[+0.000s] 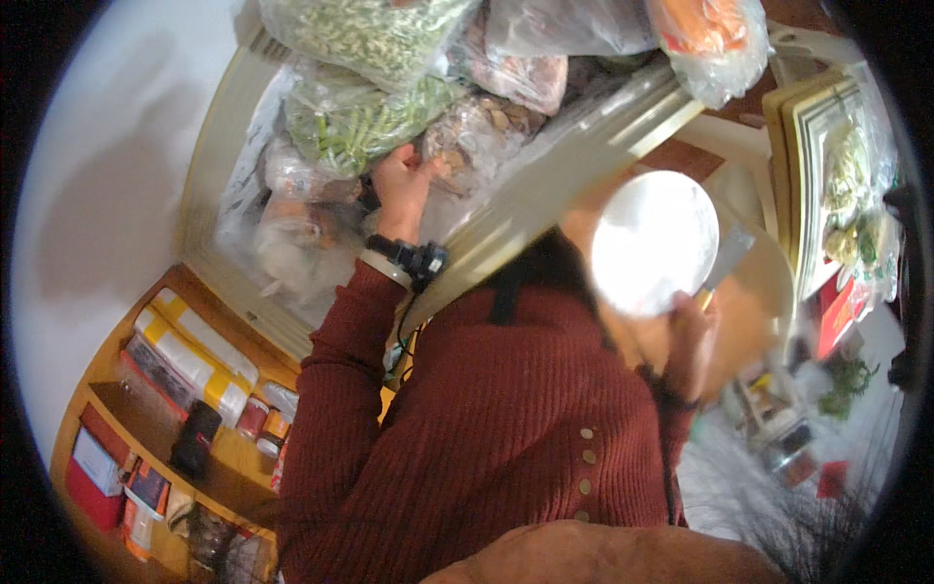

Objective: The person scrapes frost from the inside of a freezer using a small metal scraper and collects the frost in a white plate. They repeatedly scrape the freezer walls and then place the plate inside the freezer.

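My left hand (401,186) reaches into an open chest freezer with frosted walls. Its fingers are at a clear plastic bag of brownish food (456,157); whether they grip it is unclear. Beside them lies a bag of green vegetables (350,128), with a bag of pale green pieces (372,33) above it. Outside the freezer, my right hand (692,339) holds a round white dish (653,241), bright with glare, and a flat-bladed tool like a scraper (730,255) with a yellowish handle. The fingers are partly hidden behind the dish.
The freezer rim (562,175) runs between my hands. More wrapped food (292,248) lies inside, and a bag with orange contents (711,44) sits at the top right. A wooden shelf unit (219,445) stands at left. Bagged vegetables (846,175) are at far right.
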Demonstrator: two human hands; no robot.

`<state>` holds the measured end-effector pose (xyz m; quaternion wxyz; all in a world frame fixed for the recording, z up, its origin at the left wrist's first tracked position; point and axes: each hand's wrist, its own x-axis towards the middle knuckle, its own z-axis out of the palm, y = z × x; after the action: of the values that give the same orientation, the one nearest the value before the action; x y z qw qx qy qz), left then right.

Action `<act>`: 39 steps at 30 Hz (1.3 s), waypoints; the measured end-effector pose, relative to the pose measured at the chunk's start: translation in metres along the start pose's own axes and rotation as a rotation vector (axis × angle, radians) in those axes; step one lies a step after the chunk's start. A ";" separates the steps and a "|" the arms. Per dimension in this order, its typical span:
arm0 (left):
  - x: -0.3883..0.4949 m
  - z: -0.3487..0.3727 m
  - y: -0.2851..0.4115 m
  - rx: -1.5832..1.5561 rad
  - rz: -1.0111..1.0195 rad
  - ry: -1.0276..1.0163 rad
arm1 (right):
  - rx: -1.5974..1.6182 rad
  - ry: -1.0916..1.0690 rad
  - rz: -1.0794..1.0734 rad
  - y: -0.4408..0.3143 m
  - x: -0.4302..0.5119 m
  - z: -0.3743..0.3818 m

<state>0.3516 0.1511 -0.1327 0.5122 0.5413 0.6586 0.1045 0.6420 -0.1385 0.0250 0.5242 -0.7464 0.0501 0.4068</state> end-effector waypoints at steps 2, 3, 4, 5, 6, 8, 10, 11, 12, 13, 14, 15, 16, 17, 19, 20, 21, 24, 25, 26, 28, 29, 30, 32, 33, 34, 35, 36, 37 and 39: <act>-0.003 -0.009 -0.006 -0.295 -0.173 0.064 | 0.078 -0.004 0.022 0.000 -0.001 0.002; -0.004 -0.012 -0.009 -0.445 -0.223 0.094 | 0.095 -0.006 0.032 0.000 -0.002 0.003; 0.000 -0.022 -0.012 -0.537 -0.292 0.049 | 0.112 -0.009 0.042 -0.001 -0.002 0.004; 0.003 -0.028 -0.014 -0.678 -0.287 0.030 | 0.129 -0.011 0.052 -0.001 -0.002 0.005; 0.006 -0.033 -0.016 -0.805 -0.311 0.013 | 0.138 -0.009 0.059 -0.002 -0.003 0.006; 0.011 -0.036 -0.019 -1.041 -0.350 0.016 | 0.148 0.003 0.068 -0.004 -0.004 0.008; 0.013 -0.038 -0.020 -1.091 -0.338 0.016 | 0.145 0.012 0.066 -0.008 -0.005 0.009; 0.014 -0.038 -0.020 -1.120 -0.340 0.018 | 0.141 0.010 0.060 -0.009 -0.005 0.010; 0.010 -0.039 -0.020 -1.123 -0.311 0.025 | 0.138 -0.007 0.045 -0.010 -0.005 0.010; 0.009 -0.038 -0.019 -1.121 -0.317 0.024 | 0.141 -0.009 0.044 -0.011 -0.005 0.010; 0.007 -0.040 -0.017 -1.131 -0.292 0.009 | 0.145 -0.010 0.043 -0.012 -0.005 0.011; 0.003 -0.040 -0.017 -1.134 -0.290 0.023 | 0.152 0.003 0.063 -0.012 -0.005 0.011; 0.000 -0.039 -0.016 -1.084 -0.252 0.020 | 0.209 -0.006 0.089 -0.011 -0.004 0.012; -0.003 -0.037 -0.015 -0.966 -0.268 0.026 | 0.106 -0.012 0.044 -0.011 -0.004 0.012; -0.004 -0.032 -0.013 -0.717 -0.325 0.087 | 0.017 -0.082 -0.043 -0.008 -0.003 0.012; -0.004 -0.026 -0.012 -0.606 -0.303 0.031 | 0.128 -0.123 -0.019 -0.006 -0.003 0.012; -0.003 -0.018 -0.012 -0.487 -0.286 -0.012 | 0.088 -0.102 -0.030 -0.005 -0.002 0.012; 0.004 -0.003 -0.011 -0.214 -0.152 -0.101 | 0.053 -0.078 -0.023 -0.001 -0.003 0.014; 0.007 0.001 -0.011 -0.129 -0.099 -0.120 | 0.091 -0.099 -0.026 0.001 -0.004 0.015; 0.009 0.005 -0.010 -0.145 -0.079 -0.121 | 0.147 -0.115 -0.030 0.002 -0.005 0.016; 0.013 0.008 -0.008 -0.074 -0.055 -0.097 | 0.174 -0.115 -0.047 0.005 -0.007 0.020; 0.014 0.007 -0.006 -0.034 -0.092 -0.088 | 0.206 -0.142 -0.046 0.005 -0.008 0.022; 0.014 0.007 -0.004 -0.089 -0.099 -0.084 | 0.207 -0.121 -0.043 0.006 -0.009 0.025; 0.010 0.005 0.001 -0.194 -0.179 -0.091 | 0.187 -0.122 -0.056 0.007 -0.010 0.031; 0.008 0.004 0.003 -0.231 -0.159 -0.110 | 0.175 -0.128 -0.048 0.007 -0.010 0.033; 0.006 0.003 0.006 -0.269 -0.147 -0.130 | 0.162 -0.135 -0.041 0.007 -0.010 0.036; 0.003 0.002 0.008 -0.310 -0.134 -0.144 | 0.146 -0.136 -0.029 0.007 -0.009 0.038; 0.002 0.003 0.011 -0.183 -0.141 -0.106 | 0.129 -0.141 -0.017 0.006 -0.009 0.040; -0.001 0.003 0.013 -0.162 -0.124 -0.110 | 0.100 -0.115 -0.006 0.005 -0.009 0.042; -0.003 0.007 0.016 -0.085 -0.126 -0.092 | 0.074 -0.110 0.003 0.004 -0.009 0.044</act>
<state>0.3667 0.1517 -0.1230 0.5698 0.4810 0.6620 0.0750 0.6093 -0.1069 0.0229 0.5528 -0.7029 0.0373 0.4460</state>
